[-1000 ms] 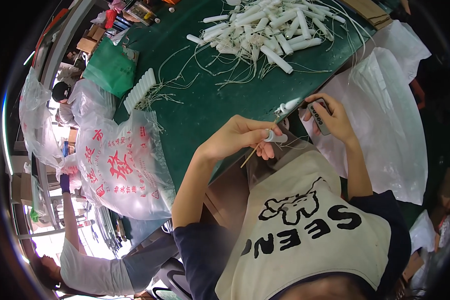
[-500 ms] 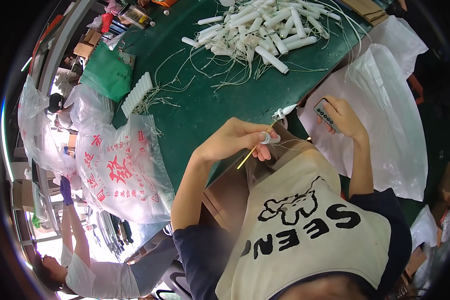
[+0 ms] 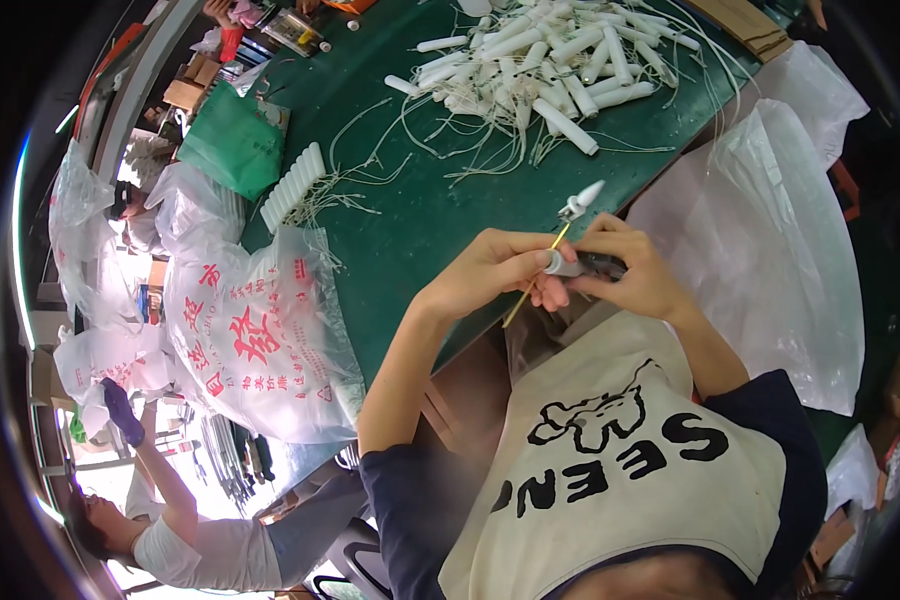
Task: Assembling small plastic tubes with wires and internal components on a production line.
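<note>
My left hand [image 3: 505, 265] pinches a short white plastic tube [image 3: 562, 264] with a thin yellow stick [image 3: 515, 309] beside it. A white flame-shaped candle tip [image 3: 584, 198] stands out at the stick's upper end. In my right hand [image 3: 645, 265] is a dark remote control [image 3: 604, 265], one end of it right against the tube. Its buttons are turned out of sight, and I cannot tell whether it touches the tube. Both hands meet over my lap at the table edge, fingers closed and partly covering what they hold.
White candle tubes [image 3: 570, 125] with thin wires lie heaped on the green table [image 3: 410, 270]. A neat row of white tubes [image 3: 295, 185] sits by a printed plastic bag [image 3: 260, 340]. White plastic sheeting [image 3: 770, 270] hangs at right. At lower left, another person [image 3: 190, 540] wears purple gloves.
My right hand has brought the remote control leftward to the white tube in my left hand, turning its buttons from view. The flame tip has tilted upward slightly.
</note>
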### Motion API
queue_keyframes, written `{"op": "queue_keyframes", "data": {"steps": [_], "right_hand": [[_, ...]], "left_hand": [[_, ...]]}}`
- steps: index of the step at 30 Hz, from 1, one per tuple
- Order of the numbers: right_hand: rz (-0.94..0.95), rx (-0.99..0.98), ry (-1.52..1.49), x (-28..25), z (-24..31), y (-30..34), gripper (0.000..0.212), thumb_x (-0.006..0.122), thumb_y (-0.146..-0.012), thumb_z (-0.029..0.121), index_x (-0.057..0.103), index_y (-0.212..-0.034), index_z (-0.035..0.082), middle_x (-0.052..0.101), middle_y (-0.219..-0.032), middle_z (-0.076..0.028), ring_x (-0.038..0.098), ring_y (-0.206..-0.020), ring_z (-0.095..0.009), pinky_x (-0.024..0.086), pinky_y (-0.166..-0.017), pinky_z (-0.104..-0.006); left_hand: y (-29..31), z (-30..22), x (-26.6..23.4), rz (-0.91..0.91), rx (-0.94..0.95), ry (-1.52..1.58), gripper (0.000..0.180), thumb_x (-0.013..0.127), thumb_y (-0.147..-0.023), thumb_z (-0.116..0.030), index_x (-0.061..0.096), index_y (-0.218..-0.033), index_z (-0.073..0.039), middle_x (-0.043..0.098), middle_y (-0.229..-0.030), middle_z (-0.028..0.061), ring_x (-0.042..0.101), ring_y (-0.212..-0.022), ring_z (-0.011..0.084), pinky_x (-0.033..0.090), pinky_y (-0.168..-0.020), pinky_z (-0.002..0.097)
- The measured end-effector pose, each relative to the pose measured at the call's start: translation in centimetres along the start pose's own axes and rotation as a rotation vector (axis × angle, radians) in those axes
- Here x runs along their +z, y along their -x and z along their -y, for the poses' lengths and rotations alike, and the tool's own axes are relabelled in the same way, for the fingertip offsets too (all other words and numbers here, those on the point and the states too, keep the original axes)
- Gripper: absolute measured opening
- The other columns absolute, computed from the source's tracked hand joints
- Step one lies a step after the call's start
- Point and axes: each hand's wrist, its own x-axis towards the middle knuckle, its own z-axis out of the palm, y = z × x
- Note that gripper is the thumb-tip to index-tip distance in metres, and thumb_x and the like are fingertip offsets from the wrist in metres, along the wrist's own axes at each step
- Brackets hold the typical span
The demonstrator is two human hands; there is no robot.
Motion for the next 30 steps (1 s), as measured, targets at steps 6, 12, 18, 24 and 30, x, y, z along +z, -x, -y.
{"op": "queue_keyframes", "data": {"steps": [6,12,18,24,30], "right_hand": [[-0.283,-0.115,0.19,0.0,-1.2,0.1,0.029,0.072,-0.064,0.001,0.064,-0.092,0.002,0.058,-0.081,-0.007,0.054,-0.075,-0.016,0.043,-0.066,-0.026],[-0.519,-0.121,0.247,-0.6,-1.3,-0.1,0.022,0.071,-0.065,-0.002,0.064,-0.086,0.002,0.06,-0.081,-0.008,0.055,-0.075,-0.018,0.043,-0.067,-0.0284],[-0.6,-0.281,0.442,-0.8,-0.6,-2.0,0.024,0.07,-0.063,-0.002,0.064,-0.086,0.003,0.063,-0.082,-0.006,0.052,-0.072,-0.024,0.044,-0.065,-0.0305],[-0.653,-0.394,0.57,-0.4,0.4,-2.6,0.029,0.068,-0.06,-0.003,0.065,-0.087,0.006,0.061,-0.086,-0.003,0.05,-0.075,-0.022,0.044,-0.064,-0.0309],[-0.591,-0.505,0.763,1.1,0.9,-2.4,0.042,0.067,-0.051,0.005,0.064,-0.093,0.01,0.058,-0.093,0.002,0.047,-0.078,-0.023,0.045,-0.059,-0.0303]], "left_hand": [[0.1,-0.1,-0.8,-0.199,0.068,-0.069,0.024,0.045,-0.092,-0.012,0.057,-0.108,0.001,0.065,-0.078,0.01,0.061,-0.066,0.0109,0.047,-0.058,0.0216],[-0.7,1.4,-2.7,-0.56,0.04,-0.474,0.021,0.054,-0.085,-0.016,0.064,-0.089,0.002,0.066,-0.082,0.0109,0.065,-0.073,0.0164,0.049,-0.064,0.0258],[-0.5,2.2,-2.8,-0.818,0.186,-1.174,0.013,0.062,-0.074,-0.015,0.067,-0.075,-0.003,0.062,-0.075,0.0117,0.06,-0.071,0.0266,0.046,-0.065,0.0351],[-1.6,0.1,-0.7,-0.775,0.226,-0.668,0.029,0.051,-0.089,-0.026,0.063,-0.098,-0.001,0.064,-0.087,0.0107,0.06,-0.08,0.0175,0.048,-0.072,0.03],[-3.4,-2.3,1.3,-0.482,0.002,-0.121,0.055,0.028,-0.096,-0.043,0.056,-0.108,0.004,0.061,-0.091,0.0142,0.059,-0.078,0.0173,0.05,-0.066,0.0274]]}}
